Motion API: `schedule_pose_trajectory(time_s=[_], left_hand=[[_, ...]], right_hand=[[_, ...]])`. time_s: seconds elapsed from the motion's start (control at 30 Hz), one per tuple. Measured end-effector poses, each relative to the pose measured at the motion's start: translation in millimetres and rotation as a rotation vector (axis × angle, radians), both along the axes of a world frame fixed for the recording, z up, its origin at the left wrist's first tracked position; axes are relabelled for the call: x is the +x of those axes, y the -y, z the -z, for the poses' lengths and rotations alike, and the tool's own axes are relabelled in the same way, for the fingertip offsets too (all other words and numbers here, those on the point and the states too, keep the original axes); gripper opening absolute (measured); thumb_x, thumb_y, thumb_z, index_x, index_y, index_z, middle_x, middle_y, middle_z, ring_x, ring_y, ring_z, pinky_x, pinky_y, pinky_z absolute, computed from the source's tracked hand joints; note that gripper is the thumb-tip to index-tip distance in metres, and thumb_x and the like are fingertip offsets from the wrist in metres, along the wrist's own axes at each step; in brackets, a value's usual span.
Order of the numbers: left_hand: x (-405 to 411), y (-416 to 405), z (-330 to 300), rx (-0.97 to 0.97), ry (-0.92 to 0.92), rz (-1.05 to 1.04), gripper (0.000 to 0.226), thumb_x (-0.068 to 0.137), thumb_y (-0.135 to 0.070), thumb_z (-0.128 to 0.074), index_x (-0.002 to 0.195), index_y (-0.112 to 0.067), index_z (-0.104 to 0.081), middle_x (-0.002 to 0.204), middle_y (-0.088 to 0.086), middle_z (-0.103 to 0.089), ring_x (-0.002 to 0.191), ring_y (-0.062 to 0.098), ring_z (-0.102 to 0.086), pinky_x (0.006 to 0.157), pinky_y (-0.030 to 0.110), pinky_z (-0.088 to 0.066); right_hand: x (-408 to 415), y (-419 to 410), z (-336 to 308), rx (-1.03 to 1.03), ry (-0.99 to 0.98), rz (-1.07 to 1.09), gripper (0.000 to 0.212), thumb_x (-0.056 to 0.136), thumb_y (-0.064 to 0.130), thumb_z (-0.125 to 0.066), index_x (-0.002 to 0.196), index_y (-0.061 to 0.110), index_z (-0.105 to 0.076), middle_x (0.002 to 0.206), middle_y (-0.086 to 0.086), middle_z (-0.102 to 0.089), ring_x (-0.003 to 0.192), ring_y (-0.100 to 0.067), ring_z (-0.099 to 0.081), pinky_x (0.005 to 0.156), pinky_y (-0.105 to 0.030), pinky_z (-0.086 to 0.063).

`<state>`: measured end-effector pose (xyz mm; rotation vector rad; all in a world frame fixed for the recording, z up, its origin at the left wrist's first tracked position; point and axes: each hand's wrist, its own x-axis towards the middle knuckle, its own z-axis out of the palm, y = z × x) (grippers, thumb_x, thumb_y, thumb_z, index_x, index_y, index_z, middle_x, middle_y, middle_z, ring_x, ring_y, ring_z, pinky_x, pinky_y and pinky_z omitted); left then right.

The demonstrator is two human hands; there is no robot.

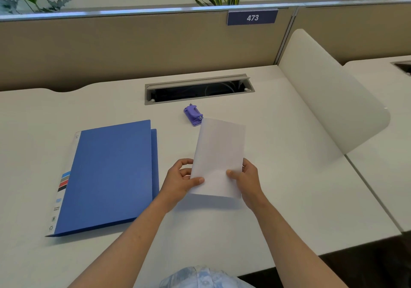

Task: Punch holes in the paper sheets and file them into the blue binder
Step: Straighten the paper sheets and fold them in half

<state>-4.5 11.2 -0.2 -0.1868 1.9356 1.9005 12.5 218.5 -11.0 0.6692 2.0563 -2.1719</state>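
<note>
Both hands hold white paper sheets lifted a little above the white desk, long side pointing away from me. My left hand pinches the near left edge with the thumb on top. My right hand grips the near right edge the same way. A small purple hole punch stands on the desk just beyond the paper's far left corner. The blue binder lies shut and flat to the left of my left hand, its labelled spine facing left.
An open grey cable tray is set into the desk behind the punch. A beige partition with a "473" sign closes the back. A white curved divider rises on the right, with the desk edge near me.
</note>
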Motion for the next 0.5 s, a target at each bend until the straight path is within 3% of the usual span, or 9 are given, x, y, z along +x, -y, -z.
schedule_pose_trajectory(time_s=[0.13,0.37,0.5], left_hand=[[-2.8,5.6,-0.6,-0.038,0.043,0.114,0.057,0.076,-0.006,-0.081,0.121,-0.024,-0.051,0.108,0.010,-0.072,0.096,0.029,-0.071,0.080,0.040,-0.058],[-3.1,5.2,-5.4,-0.168,0.053,0.259,0.065,0.076,-0.011,-0.081,0.128,-0.027,-0.046,0.106,0.011,-0.069,0.090,0.023,-0.070,0.063,0.024,-0.053],[-2.4,6.6,-4.9,-0.186,0.051,0.295,0.075,0.073,-0.010,-0.083,0.133,-0.029,-0.042,0.109,0.009,-0.068,0.092,0.024,-0.071,0.071,0.027,-0.056]], right_hand=[[0.3,-1.9,-1.5,0.012,0.034,-0.007,0.034,0.080,-0.007,-0.061,0.106,0.013,-0.068,0.100,-0.006,-0.076,0.096,-0.030,-0.072,0.080,-0.040,-0.059],[-0.5,-8.7,0.2,0.022,0.065,-0.039,0.032,0.078,-0.008,-0.061,0.102,0.012,-0.069,0.098,-0.010,-0.076,0.092,-0.032,-0.072,0.078,-0.042,-0.058],[0.0,-11.3,0.8,0.025,0.070,-0.048,0.032,0.078,-0.007,-0.061,0.101,0.013,-0.069,0.097,-0.010,-0.076,0.087,-0.029,-0.071,0.077,-0.042,-0.058]])
